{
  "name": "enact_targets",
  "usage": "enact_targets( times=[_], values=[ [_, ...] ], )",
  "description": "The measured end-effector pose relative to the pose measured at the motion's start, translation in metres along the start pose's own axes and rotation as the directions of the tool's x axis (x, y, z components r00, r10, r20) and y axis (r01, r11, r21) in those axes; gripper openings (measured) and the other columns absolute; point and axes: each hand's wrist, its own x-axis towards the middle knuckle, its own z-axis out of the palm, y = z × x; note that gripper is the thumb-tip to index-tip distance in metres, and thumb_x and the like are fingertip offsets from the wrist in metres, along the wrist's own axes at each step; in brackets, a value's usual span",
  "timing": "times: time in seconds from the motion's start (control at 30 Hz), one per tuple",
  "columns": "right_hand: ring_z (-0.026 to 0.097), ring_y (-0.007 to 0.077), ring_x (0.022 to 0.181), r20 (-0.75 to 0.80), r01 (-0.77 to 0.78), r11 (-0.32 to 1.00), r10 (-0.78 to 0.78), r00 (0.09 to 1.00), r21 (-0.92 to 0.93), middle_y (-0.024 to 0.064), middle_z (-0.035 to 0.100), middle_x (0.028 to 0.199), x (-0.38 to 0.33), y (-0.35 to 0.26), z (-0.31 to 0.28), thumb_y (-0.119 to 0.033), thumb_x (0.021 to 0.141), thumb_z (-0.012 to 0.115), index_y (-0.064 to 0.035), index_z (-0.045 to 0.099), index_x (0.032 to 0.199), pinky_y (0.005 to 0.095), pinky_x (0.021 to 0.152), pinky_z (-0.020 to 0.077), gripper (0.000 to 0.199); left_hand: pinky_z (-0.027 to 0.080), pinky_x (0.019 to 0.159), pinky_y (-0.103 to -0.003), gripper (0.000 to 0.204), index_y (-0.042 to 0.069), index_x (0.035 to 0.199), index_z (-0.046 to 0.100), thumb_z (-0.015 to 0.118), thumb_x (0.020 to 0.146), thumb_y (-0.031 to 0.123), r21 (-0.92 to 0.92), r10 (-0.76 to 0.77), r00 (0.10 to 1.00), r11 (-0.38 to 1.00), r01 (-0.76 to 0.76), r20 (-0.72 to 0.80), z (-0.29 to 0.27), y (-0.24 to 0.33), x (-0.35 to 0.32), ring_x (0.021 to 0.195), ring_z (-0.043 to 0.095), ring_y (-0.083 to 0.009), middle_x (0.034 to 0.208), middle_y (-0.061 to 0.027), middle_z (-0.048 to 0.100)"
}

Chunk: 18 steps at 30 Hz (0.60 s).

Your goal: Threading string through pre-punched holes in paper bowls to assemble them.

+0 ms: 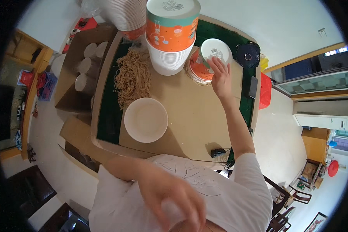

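My right hand (222, 79) reaches forward, fingers stretched out over the white base of an upside-down orange paper bucket (201, 70). Its fingertips appear to rest on that base; the palm is not wrapped round the bucket. Close to the camera, in front of my shirt, hangs my left hand (170, 197). It is blurred, with fingers loosely bent and apart and no object visible in them. A plain white paper bucket (146, 120) stands mouth up on the cardboard sheet (193, 116). Beyond it rises a tall stack of buckets (170, 34), the topmost one orange and green.
A heap of tan twine (132, 76) lies left of the tall stack. Another white bucket stack (123, 13) stands behind it. A carton (73, 69) with white rolls sits beside the table. A dark round object (248, 55) and a black clip-like device (218, 152) with cable lie rightward.
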Motion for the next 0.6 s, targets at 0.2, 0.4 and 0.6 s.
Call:
enact_targets(
  times=[0.2, 0.4, 0.6],
  values=[
    [0.040, 0.0267, 0.126, 0.012, 0.015, 0.997, -0.014, 1.000, -0.070, 0.0081, 0.048, 0.131, -0.006, -0.001, 0.003, 0.009, 0.074, 0.047, -0.0163, 0.049, 0.128, 0.0527, 0.103, 0.0260, 0.059, 0.047, 0.078, -0.028, 0.024, 0.001, 0.103, 0.060, 0.062, 0.083, 0.015, 0.156, 0.558, -0.044, 0.306, 0.939, -0.829, -0.052, -0.008, -0.160, 0.091, 0.059, -0.0176, 0.098, -0.0111, 0.064],
    [0.055, 0.0299, 0.098, 0.138, -0.136, 0.939, 0.097, 0.986, 0.315, 0.0163, 0.056, 0.110, -0.047, -0.073, 0.003, -0.010, 0.081, 0.057, -0.0138, 0.047, 0.128, 0.0409, 0.082, 0.0451, 0.048, 0.048, 0.075, -0.030, 0.031, 0.000, 0.109, 0.059, 0.060, 0.085, 0.019, -0.125, 0.183, -0.295, 0.614, 0.779, -0.938, -0.074, -0.079, -0.226, 0.084, 0.061, -0.0197, 0.095, -0.0115, 0.064],
    [0.058, 0.0230, 0.069, 0.359, -0.372, 0.865, 0.247, 0.900, 0.337, 0.0125, 0.058, 0.085, -0.105, -0.080, 0.002, -0.009, 0.084, 0.056, -0.0071, 0.058, 0.110, 0.0334, 0.064, 0.0482, 0.026, 0.047, 0.070, -0.029, 0.022, 0.001, 0.098, 0.063, 0.059, 0.085, 0.018, 0.049, 0.223, -0.174, 0.737, 0.674, -0.959, -0.114, -0.097, -0.181, 0.080, 0.061, -0.0182, 0.085, -0.0090, 0.065]
  ],
)
